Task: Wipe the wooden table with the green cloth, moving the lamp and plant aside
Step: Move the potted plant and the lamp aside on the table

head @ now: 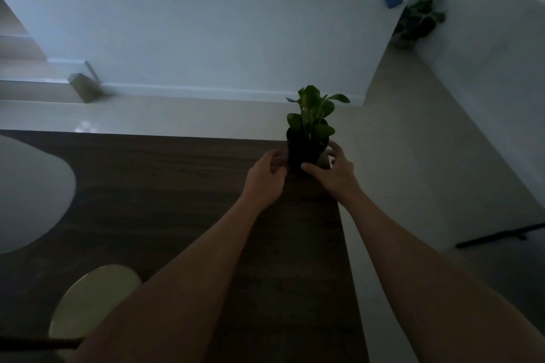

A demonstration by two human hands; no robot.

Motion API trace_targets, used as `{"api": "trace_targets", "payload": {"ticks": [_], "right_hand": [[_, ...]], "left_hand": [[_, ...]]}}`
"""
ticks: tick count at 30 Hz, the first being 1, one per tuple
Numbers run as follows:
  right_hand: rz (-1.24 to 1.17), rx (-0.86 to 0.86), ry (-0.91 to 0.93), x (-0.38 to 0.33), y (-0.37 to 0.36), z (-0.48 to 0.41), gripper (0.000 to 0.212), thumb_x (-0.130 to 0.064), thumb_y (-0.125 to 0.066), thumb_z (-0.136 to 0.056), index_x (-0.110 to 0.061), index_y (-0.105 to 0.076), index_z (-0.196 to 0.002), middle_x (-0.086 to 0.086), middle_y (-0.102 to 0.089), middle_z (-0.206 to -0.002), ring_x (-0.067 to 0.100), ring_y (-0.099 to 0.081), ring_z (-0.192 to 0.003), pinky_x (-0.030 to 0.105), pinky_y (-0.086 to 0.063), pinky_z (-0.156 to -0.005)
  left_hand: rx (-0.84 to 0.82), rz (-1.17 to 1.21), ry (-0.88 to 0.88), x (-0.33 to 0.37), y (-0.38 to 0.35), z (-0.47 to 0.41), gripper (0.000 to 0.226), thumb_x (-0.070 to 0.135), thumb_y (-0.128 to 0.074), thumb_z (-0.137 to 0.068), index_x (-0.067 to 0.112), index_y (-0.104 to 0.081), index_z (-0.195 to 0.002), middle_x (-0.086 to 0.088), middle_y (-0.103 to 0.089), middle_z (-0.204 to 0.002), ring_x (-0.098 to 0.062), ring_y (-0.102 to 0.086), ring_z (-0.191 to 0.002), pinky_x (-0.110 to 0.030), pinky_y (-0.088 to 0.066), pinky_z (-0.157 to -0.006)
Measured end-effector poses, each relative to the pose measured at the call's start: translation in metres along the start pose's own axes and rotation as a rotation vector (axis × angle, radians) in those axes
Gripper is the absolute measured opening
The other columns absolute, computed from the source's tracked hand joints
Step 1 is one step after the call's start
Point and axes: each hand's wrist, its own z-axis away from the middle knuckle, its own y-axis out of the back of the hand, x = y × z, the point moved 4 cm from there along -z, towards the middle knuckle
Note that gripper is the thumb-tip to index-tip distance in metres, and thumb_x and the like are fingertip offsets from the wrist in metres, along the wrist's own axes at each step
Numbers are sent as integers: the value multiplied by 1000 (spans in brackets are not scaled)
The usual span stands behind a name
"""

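Dark brown wood with long grain lines makes up the worktop (pixel 177 186), and the room around it is dim. At the far right corner of this worktop stands a small plant with round green leaves in a black pot (pixel 306 150). It stands upright, close to the edge. The person's left hand (pixel 265 180) is at the left side of the pot, with fingers curled in; they are at the pot's side, but it is too dark to tell if they grip it. The right hand (pixel 333 174) wraps around the right side of the pot, thumb in front at the base and fingers behind, so it is grasping the pot. Both bare arms reach out long across the wood. At the left edge sits a big pale rounded shape (pixel 29 194), maybe a lamp shade, but it is hard to tell. Nearer, at the lower left, is a round pale yellow-green thing (pixel 94 300), partly hidden by the left arm. Far off in the right corner of the floor stands a bigger leafy plant (pixel 418 18) by the white wall (pixel 206 32).
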Motion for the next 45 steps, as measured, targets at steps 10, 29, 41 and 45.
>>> {"api": "trace_targets", "payload": {"ticks": [10,29,41,45], "right_hand": [[184,202,91,-29,-11,125,15,-19,-61,-91,-18,-52,-78,-3,-55,-72,11,-53,-67,21,-37,-57],[122,-118,210,-131,-180,329,14,-20,-62,-87,-20,-65,-101,-6,-64,-86,-1,-56,-76,10,-37,-59],[203,-229,294,-163,-211,343,25,-44,-62,-88,-26,-65,-104,-11,-64,-98,1,-58,-88,18,-42,-68],[282,-238,344,-170,-213,339,16,-37,-59,-92,-23,-64,-98,-7,-65,-94,7,-62,-88,24,-49,-75]], "left_hand": [[78,-93,-50,-38,49,106,4,25,-58,-95,27,-58,-92,10,-63,-82,-1,-61,-78,-20,-48,-73],[127,-240,-143,-148,191,331,12,34,-62,-88,24,-68,-92,8,-71,-85,-12,-66,-81,-36,-54,-77],[322,-262,4,-176,239,327,62,44,-71,-81,26,-43,-133,3,-46,-131,-15,-44,-121,-34,-38,-103],[264,-428,62,-179,224,315,87,61,-67,-76,21,-29,-144,-6,-35,-146,-24,-33,-135,-44,-26,-111]]}}
